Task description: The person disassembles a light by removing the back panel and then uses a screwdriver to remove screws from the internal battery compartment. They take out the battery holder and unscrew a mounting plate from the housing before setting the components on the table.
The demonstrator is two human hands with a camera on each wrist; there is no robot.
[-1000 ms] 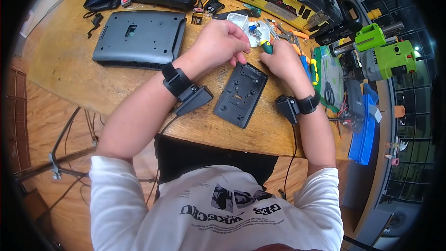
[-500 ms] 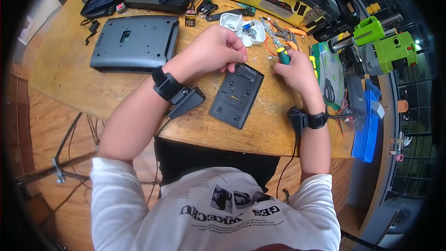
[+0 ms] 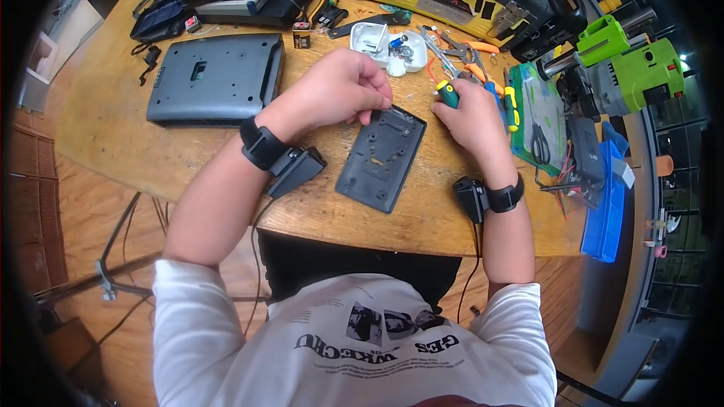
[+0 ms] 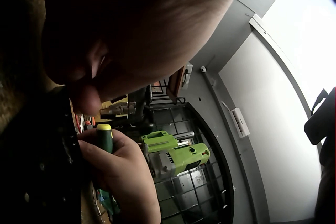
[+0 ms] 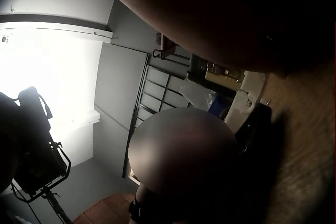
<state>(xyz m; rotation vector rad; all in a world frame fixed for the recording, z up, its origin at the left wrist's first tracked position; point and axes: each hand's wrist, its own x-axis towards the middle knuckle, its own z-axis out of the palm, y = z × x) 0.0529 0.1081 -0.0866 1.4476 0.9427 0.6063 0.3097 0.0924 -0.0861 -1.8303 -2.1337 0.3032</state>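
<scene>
A black plastic cover (image 3: 381, 158) lies on the wooden table in front of me, its inner side with posts and holes facing up. My left hand (image 3: 339, 89) is at its far left corner, thumb and forefinger together right at the edge; I cannot tell whether they pinch something small. The left wrist view shows those fingertips close over the dark cover. To the right of the cover, my right hand (image 3: 473, 117) grips a screwdriver (image 3: 447, 93) by its green and yellow handle. Its shaft is hidden. The right wrist view is mostly dark and blurred.
Beyond the hands stands a white tray (image 3: 366, 41) with small parts. Pliers (image 3: 479, 47) and other tools lie right of it, before a yellow toolbox (image 3: 445, 4). A black housing (image 3: 215, 79) sits at left, a green-edged case (image 3: 539, 117) at right.
The right hand with the screwdriver has drawn back from beside the white tray to the right of the cover. The left hand stays by the cover's far corner. The head view has shifted slightly.
</scene>
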